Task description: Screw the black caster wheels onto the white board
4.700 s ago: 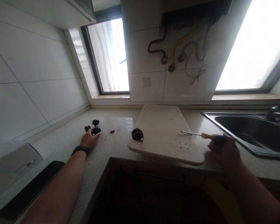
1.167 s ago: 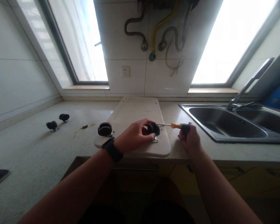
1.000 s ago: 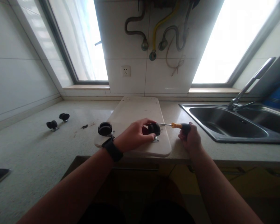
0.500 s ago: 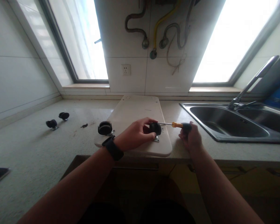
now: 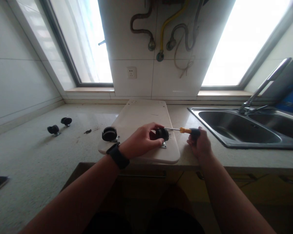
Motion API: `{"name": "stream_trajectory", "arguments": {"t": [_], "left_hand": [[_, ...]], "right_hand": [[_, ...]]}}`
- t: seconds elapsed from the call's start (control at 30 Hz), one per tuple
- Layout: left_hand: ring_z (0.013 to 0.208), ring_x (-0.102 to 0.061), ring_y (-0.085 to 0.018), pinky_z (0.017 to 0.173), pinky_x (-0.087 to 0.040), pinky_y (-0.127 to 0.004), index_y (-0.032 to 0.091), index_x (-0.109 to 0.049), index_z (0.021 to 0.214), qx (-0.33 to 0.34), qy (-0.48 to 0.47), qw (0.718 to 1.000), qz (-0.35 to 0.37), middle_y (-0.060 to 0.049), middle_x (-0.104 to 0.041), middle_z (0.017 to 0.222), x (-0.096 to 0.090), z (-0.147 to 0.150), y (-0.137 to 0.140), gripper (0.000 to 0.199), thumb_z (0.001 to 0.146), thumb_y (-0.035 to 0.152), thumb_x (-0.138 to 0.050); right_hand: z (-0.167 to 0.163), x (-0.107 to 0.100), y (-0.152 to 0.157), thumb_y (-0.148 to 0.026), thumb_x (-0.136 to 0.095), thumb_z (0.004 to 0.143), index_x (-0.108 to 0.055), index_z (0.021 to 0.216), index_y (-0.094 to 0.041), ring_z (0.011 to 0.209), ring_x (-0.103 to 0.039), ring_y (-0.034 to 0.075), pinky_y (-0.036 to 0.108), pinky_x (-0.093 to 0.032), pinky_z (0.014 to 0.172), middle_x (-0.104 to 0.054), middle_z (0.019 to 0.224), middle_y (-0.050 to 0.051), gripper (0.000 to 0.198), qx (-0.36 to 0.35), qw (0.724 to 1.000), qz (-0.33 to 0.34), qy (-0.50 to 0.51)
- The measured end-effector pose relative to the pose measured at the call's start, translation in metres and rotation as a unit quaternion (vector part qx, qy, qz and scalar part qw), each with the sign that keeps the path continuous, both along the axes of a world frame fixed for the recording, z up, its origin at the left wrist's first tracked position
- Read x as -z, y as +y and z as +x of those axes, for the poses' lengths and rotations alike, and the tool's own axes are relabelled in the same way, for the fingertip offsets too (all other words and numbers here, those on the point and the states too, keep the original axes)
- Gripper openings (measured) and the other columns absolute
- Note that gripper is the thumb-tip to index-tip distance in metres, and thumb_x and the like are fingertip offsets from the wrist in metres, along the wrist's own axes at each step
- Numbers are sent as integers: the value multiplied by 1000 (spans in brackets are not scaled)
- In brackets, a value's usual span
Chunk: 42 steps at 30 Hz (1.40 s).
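Twin-wheel caster (image 5: 164, 135) pinched in left hand (image 5: 144, 139), screwdriver (image 5: 183, 130) gripped in right hand (image 5: 202, 143); best hold mounting plate (image 5: 164, 146) flat on white board (image 5: 148, 112), wrist steady.

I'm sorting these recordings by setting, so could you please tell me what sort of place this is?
Most likely a kitchen: a steel sink with a faucet is set into the countertop, and yellowish cabinet fronts with handles sit below.

L grip (image 5: 144, 139) holds blk caster (image 5: 164, 134) on wht board (image 5: 146, 113), R grip (image 5: 201, 142) has scrwdrvr (image 5: 185, 130).
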<state>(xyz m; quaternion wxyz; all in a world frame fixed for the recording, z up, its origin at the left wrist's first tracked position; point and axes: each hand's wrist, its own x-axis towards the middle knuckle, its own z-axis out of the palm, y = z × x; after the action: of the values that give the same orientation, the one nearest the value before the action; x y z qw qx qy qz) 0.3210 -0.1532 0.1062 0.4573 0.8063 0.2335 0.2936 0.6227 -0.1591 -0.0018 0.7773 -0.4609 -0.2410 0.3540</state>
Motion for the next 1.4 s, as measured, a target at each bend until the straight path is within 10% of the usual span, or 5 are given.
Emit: {"name": "stream_trajectory", "arguments": {"t": [1.4], "left_hand": [[100, -69, -23, 90, -57, -43, 15, -59, 130, -8, -2, 1000, -1, -15, -70, 119, 0, 1, -2, 48, 87, 30, -73]], "right_hand": [[-2, -2, -1, -45, -53, 89, -52, 69, -22, 37, -37, 10, 23, -31, 36, -50, 45, -3, 31, 2, 1000, -5, -2]]}}
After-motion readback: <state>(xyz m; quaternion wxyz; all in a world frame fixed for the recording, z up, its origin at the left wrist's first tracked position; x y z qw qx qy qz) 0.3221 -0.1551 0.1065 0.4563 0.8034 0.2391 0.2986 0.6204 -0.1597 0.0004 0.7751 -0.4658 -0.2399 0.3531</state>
